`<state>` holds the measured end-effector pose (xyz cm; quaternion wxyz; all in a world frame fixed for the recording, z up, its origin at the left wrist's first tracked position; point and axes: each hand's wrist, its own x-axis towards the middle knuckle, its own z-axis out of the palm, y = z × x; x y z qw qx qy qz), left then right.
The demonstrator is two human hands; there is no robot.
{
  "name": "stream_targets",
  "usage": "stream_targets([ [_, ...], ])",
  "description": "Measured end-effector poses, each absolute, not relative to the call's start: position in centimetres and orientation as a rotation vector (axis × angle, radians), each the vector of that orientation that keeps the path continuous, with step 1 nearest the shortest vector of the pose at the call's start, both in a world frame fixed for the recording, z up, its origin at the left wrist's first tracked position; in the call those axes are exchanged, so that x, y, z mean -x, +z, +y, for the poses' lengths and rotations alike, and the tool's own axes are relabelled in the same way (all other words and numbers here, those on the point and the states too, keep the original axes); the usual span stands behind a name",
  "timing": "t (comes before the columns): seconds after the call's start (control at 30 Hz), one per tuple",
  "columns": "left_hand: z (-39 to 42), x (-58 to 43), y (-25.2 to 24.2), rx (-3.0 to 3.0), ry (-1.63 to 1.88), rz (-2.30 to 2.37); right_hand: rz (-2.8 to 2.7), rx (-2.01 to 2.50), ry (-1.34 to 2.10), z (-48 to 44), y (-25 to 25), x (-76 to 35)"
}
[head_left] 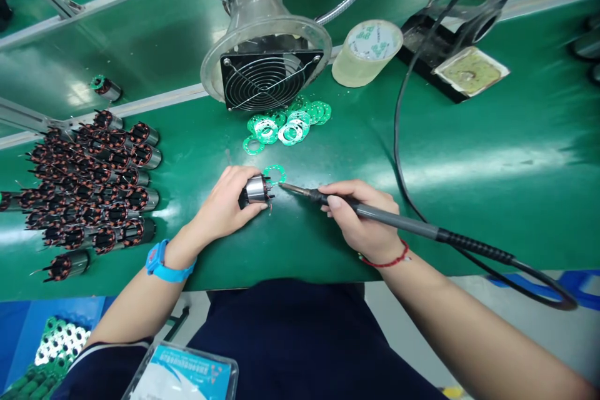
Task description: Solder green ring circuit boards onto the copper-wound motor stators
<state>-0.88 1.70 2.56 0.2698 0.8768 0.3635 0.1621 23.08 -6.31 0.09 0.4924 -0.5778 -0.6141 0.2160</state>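
Observation:
My left hand (229, 201) is wrapped around a motor stator (255, 190), a silver cylinder lying on its side with black prongs and wire ends facing right. In my right hand (360, 215) is a soldering iron (394, 219), held like a pen and pointing left. Its tip is close to the stator's wire end; whether they touch I cannot tell. Just behind the stator lies a single green ring-shaped circuit board (282, 170). Farther back, several more ring boards (290, 131) form a loose pile.
Many stators (103, 184) stand grouped at the left. A fume extractor fan (269, 78) hangs over the ring pile. Beside it are a tape roll (368, 53) and a soldering stand with sponge (471, 72). The iron's black cable (397, 137) loops across the right side.

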Motion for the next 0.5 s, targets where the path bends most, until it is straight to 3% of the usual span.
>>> stream_targets([
  [0.13,1.77,0.88,2.46,-2.366,0.441,0.968,-1.583,1.384,0.475,-6.18,0.57,-22.84],
  [0.37,1.59,0.69,2.70,-2.339,0.445,0.982,-1.975,1.087,0.091,-6.36,0.81,-22.30],
  [0.5,1.50,0.58,2.79,-2.327,0.427,1.014,-1.833,1.216,0.262,-6.46,0.79,-22.35],
])
